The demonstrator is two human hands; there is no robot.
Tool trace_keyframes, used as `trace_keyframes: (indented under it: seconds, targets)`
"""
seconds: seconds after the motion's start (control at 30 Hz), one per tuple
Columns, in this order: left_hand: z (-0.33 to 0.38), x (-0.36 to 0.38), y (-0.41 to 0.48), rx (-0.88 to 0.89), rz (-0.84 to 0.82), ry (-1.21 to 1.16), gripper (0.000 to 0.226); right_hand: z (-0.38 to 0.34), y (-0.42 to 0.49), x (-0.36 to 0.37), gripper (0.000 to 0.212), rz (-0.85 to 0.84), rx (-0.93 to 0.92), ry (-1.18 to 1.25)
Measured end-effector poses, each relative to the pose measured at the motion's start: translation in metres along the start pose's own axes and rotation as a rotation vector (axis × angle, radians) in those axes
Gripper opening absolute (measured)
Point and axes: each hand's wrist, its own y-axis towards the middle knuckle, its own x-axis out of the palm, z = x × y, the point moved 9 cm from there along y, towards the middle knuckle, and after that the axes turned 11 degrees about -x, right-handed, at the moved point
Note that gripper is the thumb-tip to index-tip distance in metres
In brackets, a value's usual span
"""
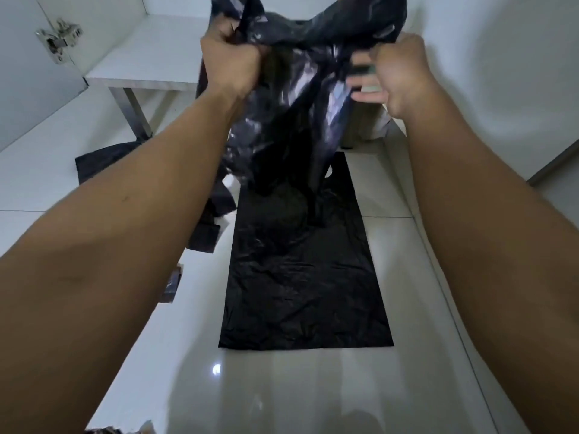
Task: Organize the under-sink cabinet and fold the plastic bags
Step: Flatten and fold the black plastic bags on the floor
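The bag-folding part of the task is in hand. A crumpled black plastic bag (300, 104) hangs in the air at the far middle of the scene, held up by both hands. The left hand (233, 62) is closed in a fist round a bunch of the bag's upper left edge. The right hand (398, 76) has its fingers curled on the upper right edge, though those fingers are blurred. The bag's lower end dangles over a second black bag (300, 277), which lies spread flat on the glossy floor tiles (282, 386). More dark bags (103, 161) lie on the floor to the left, near the open cabinet (150, 57) and its door hinge (59, 39). The held bag looks bunched and twisted, so the next move likely calls for shaking or pulling it open between the hands, then laying it flat before any fold
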Motion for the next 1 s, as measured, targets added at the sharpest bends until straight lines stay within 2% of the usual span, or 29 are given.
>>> trace_keyframes:
  seconds: [0.07, 0.13, 0.2, 0.27, 0.33, 0.37, 0.43, 0.5, 0.53, 0.6, 0.77, 0.83, 0.9, 1.0]
  targets:
    - [0.014, -0.006, -0.005, 0.106, 0.001, 0.024, 0.032, -0.001, -0.005, 0.008, 0.029, -0.071, -0.018, 0.374]
    - [0.019, -0.015, -0.013, 0.197, -0.031, 0.032, 0.038, 0.008, -0.013, 0.01, 0.052, -0.152, 0.03, 0.732]
    - [0.005, -0.028, -0.026, 0.212, -0.062, 0.04, 0.052, 0.03, -0.018, 0.008, 0.077, -0.155, 0.118, 0.847]
    - [-0.026, -0.048, -0.039, 0.078, 0.01, 0.019, 0.046, 0.063, -0.031, 0.002, 0.084, -0.076, 0.226, 0.6]
    - [-0.076, -0.067, -0.049, -0.166, 0.1, -0.072, 0.051, 0.092, -0.047, -0.001, 0.058, -0.078, 0.285, 0.236]
    - [-0.105, -0.073, -0.053, -0.324, 0.09, -0.109, 0.058, 0.107, -0.058, 0.001, 0.044, -0.142, 0.31, 0.092]
    - [-0.156, -0.079, -0.066, -0.612, 0.0, -0.143, 0.065, 0.141, -0.082, 0.005, 0.03, -0.263, 0.377, -0.116]
    - [-0.19, -0.084, -0.082, -0.769, -0.072, -0.03, 0.061, 0.171, -0.107, 0.007, 0.016, -0.315, 0.441, -0.239]
    - [-0.203, -0.089, -0.088, -0.789, -0.067, 0.052, 0.067, 0.182, -0.118, 0.007, 0.012, -0.305, 0.459, -0.264]
    - [-0.224, -0.101, -0.096, -0.783, -0.017, 0.224, 0.075, 0.205, -0.137, 0.008, 0.019, -0.283, 0.488, -0.277]
    - [-0.249, -0.123, -0.113, -0.704, 0.025, 0.611, 0.04, 0.244, -0.181, -0.007, 0.018, -0.289, 0.631, -0.415]
    - [-0.258, -0.127, -0.121, -0.702, -0.017, 0.717, 0.033, 0.252, -0.196, -0.014, 0.014, -0.313, 0.72, -0.421]
    - [-0.27, -0.127, -0.131, -0.734, -0.103, 0.761, 0.024, 0.255, -0.207, -0.017, 0.022, -0.401, 0.765, -0.447]
    - [-0.282, -0.125, -0.148, -0.802, -0.207, 0.74, 0.023, 0.259, -0.219, -0.022, 0.034, -0.468, 0.795, -0.418]
